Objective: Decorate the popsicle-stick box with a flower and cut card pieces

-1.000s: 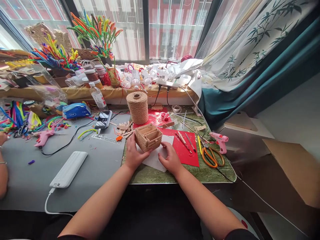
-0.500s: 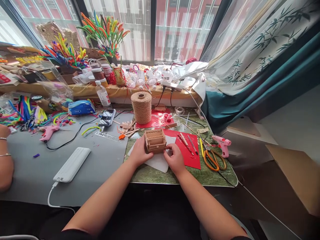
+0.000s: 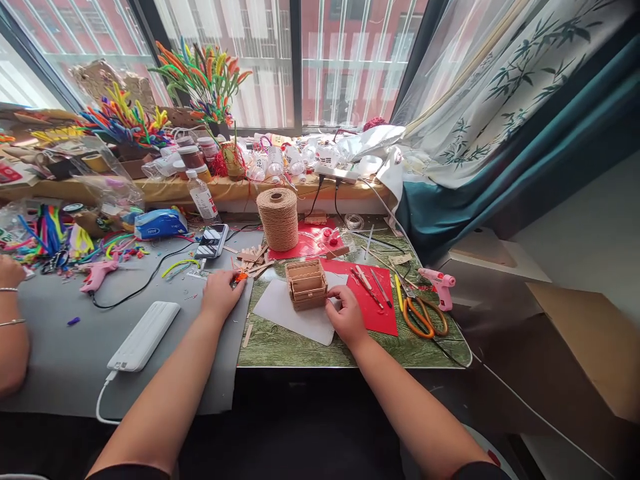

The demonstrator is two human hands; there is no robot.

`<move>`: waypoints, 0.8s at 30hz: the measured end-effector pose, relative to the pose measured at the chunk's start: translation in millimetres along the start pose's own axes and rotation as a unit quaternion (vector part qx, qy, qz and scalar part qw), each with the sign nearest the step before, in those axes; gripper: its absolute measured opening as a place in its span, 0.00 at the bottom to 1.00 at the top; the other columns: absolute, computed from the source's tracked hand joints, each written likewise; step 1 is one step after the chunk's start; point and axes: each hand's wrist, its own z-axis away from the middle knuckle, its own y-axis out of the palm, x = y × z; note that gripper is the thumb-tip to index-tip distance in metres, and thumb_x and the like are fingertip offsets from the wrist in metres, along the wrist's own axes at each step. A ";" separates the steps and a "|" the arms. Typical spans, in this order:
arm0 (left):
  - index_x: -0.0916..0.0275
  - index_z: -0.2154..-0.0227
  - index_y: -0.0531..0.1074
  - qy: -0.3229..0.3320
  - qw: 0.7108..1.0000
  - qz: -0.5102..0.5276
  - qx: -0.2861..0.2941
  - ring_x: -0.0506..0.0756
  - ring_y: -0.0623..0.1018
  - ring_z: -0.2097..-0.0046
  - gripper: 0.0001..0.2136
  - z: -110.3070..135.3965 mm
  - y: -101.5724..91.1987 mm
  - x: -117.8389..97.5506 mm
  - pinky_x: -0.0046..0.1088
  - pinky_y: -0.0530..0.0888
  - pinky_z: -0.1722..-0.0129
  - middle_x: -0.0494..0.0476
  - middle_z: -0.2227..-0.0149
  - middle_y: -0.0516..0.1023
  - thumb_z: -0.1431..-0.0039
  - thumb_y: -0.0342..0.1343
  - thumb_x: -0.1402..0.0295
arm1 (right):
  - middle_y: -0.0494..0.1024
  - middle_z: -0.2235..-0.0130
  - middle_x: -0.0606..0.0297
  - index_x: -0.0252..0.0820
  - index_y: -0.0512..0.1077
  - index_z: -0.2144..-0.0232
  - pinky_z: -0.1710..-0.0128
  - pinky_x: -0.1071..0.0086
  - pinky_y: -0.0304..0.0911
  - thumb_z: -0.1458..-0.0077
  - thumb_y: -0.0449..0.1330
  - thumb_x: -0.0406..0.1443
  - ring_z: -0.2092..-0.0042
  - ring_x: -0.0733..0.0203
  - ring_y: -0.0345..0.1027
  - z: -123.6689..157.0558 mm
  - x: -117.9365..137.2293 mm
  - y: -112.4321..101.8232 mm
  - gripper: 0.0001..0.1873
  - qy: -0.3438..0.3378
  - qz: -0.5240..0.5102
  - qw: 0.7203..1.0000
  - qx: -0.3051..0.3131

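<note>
A small box of wooden craft sticks (image 3: 307,285), with an inner divider, rests on a white sheet (image 3: 285,310). My right hand (image 3: 347,317) is closed at its lower right corner, thumb and forefinger against the wood. Left of the box, my left hand (image 3: 221,293) curls its thumb and forefinger about a small orange object (image 3: 241,276), partly hidden by the fingers. Loose wooden sticks (image 3: 255,259) are heaped just beyond it.
Behind stands a twine spool (image 3: 277,220). To the right are red paper (image 3: 373,300) with pens, scissors (image 3: 420,317) and a pink glue gun (image 3: 440,287). A power bank (image 3: 143,335), phone (image 3: 211,241) and another glue gun (image 3: 97,275) lie left, near another person's arm (image 3: 13,327).
My left hand has let go of the box's left side and moved left to the orange object. My right hand stays at the box. The view has shifted slightly.
</note>
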 end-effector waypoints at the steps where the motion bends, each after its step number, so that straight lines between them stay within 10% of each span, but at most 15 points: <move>1: 0.60 0.57 0.77 0.010 1.000 0.007 -0.001 0.69 0.74 0.49 0.17 0.8 2.1 1.2 0.48 0.67 0.45 0.66 0.56 0.80 0.39 0.56 0.53 | 0.76 0.58 0.59 0.45 0.72 0.61 0.52 0.57 0.68 0.40 0.59 0.35 0.53 0.51 0.70 0.3 -0.3 -0.3 0.04 0.001 -0.002 1.000 -0.001; 12: 0.59 0.52 0.73 -0.006 0.935 0.319 -0.153 0.59 0.79 0.51 0.15 47.4 -35.9 -69.9 0.40 0.74 0.48 0.60 0.54 0.80 0.32 0.53 0.55 | 0.75 0.57 0.58 0.46 0.71 0.57 0.52 0.56 0.70 0.40 0.58 0.36 0.54 0.51 0.71 6.3 9.3 -7.4 0.08 -0.022 -0.016 0.999 -0.044; 18: 0.58 0.57 0.74 0.051 0.838 0.514 0.174 0.56 0.79 0.63 0.11 89.1 -32.8 -135.3 0.37 0.76 0.59 0.57 0.64 0.81 0.33 0.58 0.56 | 0.69 0.38 0.53 0.49 0.60 0.34 0.41 0.48 0.67 0.40 0.64 0.42 0.38 0.45 0.64 12.0 18.6 -8.7 0.35 -0.123 -0.016 0.992 0.010; 24: 0.58 0.59 0.72 0.026 0.806 0.551 0.215 0.55 0.77 0.65 0.13 85.1 -10.7 -153.3 0.35 0.73 0.62 0.55 0.65 0.80 0.34 0.58 0.54 | 0.75 0.44 0.58 0.53 0.73 0.43 0.40 0.46 0.65 0.36 0.61 0.40 0.42 0.47 0.69 16.3 22.2 -16.1 0.19 -0.142 0.053 0.988 0.010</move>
